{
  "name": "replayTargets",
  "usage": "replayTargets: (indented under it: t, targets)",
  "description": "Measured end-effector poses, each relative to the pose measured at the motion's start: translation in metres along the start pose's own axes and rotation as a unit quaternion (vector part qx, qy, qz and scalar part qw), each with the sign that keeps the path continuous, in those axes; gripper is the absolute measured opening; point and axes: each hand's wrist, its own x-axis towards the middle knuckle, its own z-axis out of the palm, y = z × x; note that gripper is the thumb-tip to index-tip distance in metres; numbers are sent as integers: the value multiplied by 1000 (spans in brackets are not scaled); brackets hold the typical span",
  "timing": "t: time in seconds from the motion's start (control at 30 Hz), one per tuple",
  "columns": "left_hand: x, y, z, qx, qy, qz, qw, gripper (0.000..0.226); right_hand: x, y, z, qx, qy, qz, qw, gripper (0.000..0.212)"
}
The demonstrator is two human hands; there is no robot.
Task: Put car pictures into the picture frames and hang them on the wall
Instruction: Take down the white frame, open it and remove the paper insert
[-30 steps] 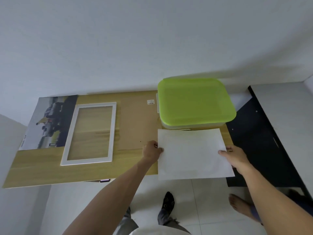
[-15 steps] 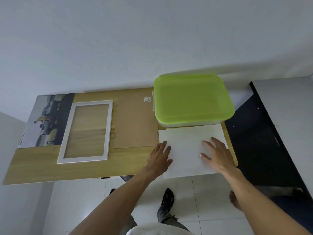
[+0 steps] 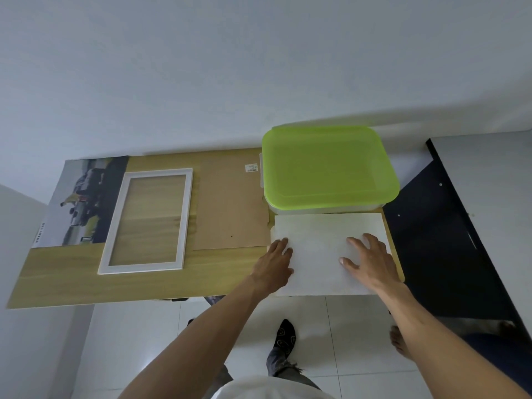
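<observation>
Both hands lie flat, fingers straight and spread, on the white sheet [image 3: 316, 249]: left hand [image 3: 275, 262] on its left edge, right hand [image 3: 370, 262] on its right half. Beyond the fingertips stands a lidded container [image 3: 328, 171]; its green lid hides the contents. Left of the left-hand fingers lie the backing board [image 3: 230, 203], white picture frame [image 3: 148, 220] and car picture [image 3: 83, 201].

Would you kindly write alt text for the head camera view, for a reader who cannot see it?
A person's left hand and right hand press flat on a white sheet at the wooden table's near edge. Beyond it sits a green-lidded box; leftward lie a brown backing board, an empty white frame and a car picture.
</observation>
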Motion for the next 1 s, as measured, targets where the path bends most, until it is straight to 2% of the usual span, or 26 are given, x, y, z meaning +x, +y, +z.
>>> replayTargets:
  t: [0.4, 0.63, 0.83, 1.0]
  targets:
    - [-1, -4, -4, 5, 2, 9, 1000, 57, 8, -3, -5, -4, -25, -10, 1000, 64]
    - [-8, -19, -7, -6, 58, 38, 998, 53, 7, -16, -8, 11, 3, -28, 1000, 59]
    - [-19, -62, -34, -28, 120, 1, 992, 43, 17, -81, -19, 90, 67, -104, 988, 44]
    - [-38, -127, -59, -50, 154, -44, 986, 44, 26, -162, -15, 95, 41, -151, 983, 42]
